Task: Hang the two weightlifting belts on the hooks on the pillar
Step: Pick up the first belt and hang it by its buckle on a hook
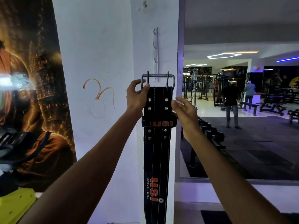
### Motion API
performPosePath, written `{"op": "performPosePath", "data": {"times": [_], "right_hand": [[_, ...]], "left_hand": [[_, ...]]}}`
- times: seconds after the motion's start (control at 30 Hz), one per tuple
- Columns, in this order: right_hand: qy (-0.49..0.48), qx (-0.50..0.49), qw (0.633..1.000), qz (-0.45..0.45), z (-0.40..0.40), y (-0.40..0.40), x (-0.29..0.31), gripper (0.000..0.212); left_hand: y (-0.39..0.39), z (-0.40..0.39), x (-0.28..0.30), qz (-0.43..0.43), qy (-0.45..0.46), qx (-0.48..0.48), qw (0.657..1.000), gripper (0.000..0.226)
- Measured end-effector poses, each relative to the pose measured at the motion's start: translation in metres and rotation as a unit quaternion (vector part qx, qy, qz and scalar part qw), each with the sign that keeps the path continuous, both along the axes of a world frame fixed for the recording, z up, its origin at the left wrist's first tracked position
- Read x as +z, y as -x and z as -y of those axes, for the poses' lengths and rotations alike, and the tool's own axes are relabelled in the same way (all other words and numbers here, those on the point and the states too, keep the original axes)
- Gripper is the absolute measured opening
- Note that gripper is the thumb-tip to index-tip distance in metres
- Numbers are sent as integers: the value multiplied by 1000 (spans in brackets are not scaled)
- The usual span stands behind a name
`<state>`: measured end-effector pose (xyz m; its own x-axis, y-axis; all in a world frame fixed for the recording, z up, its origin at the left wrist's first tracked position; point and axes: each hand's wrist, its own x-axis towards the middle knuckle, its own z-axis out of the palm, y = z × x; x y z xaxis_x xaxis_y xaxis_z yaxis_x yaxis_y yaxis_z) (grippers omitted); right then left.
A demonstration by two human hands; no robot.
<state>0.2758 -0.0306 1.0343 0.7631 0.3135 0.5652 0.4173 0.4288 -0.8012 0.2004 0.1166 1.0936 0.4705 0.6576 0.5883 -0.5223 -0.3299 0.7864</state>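
Note:
A black weightlifting belt [157, 152] with orange "USI" lettering hangs straight down against the white pillar [103, 62]. Its steel buckle [157, 76] sits at the lowest hook of a white hook strip [155, 52] on the pillar face. My left hand [137, 96] pinches the buckle's left corner and the belt's top edge. Beside the belt's right edge, my right hand [184, 110] is spread with fingers apart, its thumb hidden near the belt loop. A second belt is not clearly in view.
A large dark poster [32, 94] covers the wall at left, with dark gear [14, 143] and a yellow object [14, 206] below it. At right a mirror [242, 110] reflects a dumbbell rack [210, 133], benches and people.

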Motion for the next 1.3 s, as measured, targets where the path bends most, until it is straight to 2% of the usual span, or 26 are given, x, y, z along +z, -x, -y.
{"op": "performPosePath", "data": {"times": [0.07, 0.17, 0.43, 0.67, 0.8, 0.9, 1.03, 1.13, 1.3], "right_hand": [[12, 22, 1000, 0, -7, 2, 22, 28], [8, 0, 1000, -20, -19, 3, 36, 27], [9, -28, 999, -35, -29, 3, 50, 9], [-13, -34, 999, -38, -28, -3, 62, 14], [-30, -54, 996, -57, -20, -11, 66, 13], [-31, -53, 996, -67, -16, -15, 66, 13], [-31, -66, 994, -77, -14, -18, 61, 15], [-35, -65, 994, -80, -13, -19, 57, 16], [-42, -63, 994, -77, -9, -21, 54, 22]], "left_hand": [[-1, 3, -5, -5, 1, -7, 1000, 27], [-1, 3, -10, -13, -1, -15, 1000, 28], [5, -3, -13, -2, -11, -56, 998, 6], [12, -4, -28, -27, -45, -115, 992, 23], [12, -8, -66, -75, -75, -127, 986, 31], [14, -6, -98, -85, -43, -145, 985, 34], [9, 0, -149, -84, -43, -160, 983, 20], [2, 3, -196, -132, -44, -169, 976, 9], [3, -2, -264, -223, -64, -168, 958, 9]]}}
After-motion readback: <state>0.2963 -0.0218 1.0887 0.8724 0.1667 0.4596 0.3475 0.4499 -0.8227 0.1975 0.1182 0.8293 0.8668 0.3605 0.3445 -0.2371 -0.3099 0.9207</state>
